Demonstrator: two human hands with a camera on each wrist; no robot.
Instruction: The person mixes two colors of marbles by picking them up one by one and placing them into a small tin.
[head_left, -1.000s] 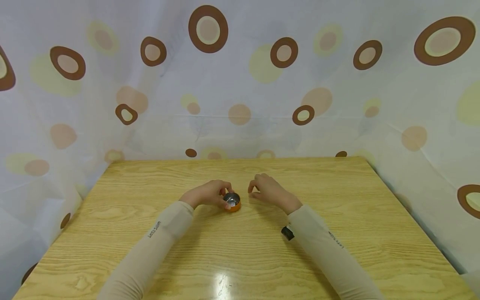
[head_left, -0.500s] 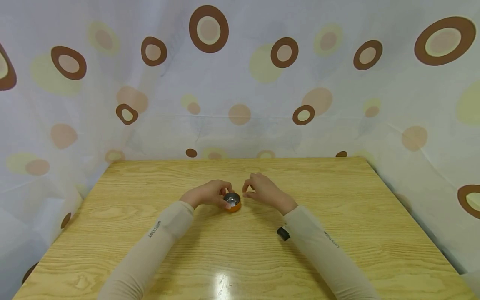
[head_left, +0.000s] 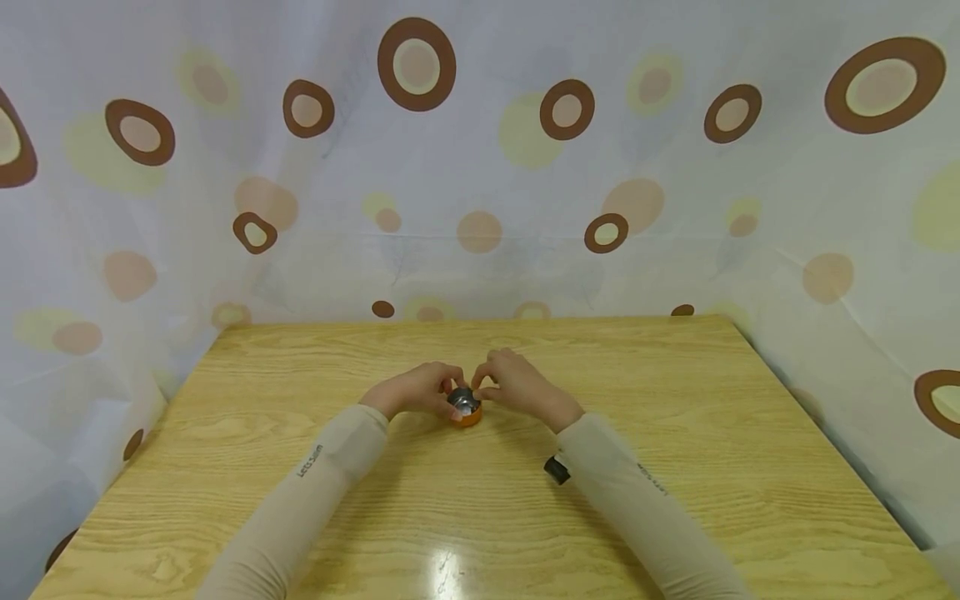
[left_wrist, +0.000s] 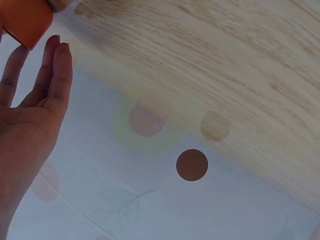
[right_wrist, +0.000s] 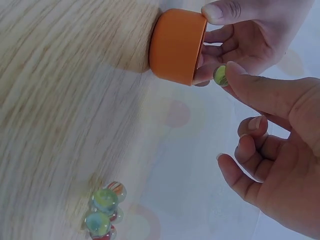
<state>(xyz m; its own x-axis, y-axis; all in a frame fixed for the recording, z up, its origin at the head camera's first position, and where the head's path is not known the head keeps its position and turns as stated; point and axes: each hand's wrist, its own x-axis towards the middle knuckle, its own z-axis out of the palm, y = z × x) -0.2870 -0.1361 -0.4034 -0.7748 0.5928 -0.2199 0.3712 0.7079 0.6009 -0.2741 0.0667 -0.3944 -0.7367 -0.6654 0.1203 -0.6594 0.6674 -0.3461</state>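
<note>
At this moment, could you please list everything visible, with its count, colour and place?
Table: one, light wood, foreground.
Sheeting: unclear count, white, spotted, behind the table.
Cup: one, orange, on the table.
Pinched marble: one, green, near the cup's rim.
Loose marbles: at least five, multicoloured, on the table.
Sleeves: two, cream, over the table.
Small object: one, black, by the right sleeve.
Left hand: one, gripping the cup.
Right hand: one, pinching that marble.

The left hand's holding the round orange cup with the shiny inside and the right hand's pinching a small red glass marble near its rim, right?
Only the colour is off: the right wrist view shows the right hand pinching a small yellow-green glass marble, not red, near the round orange cup the left hand holds.
</note>
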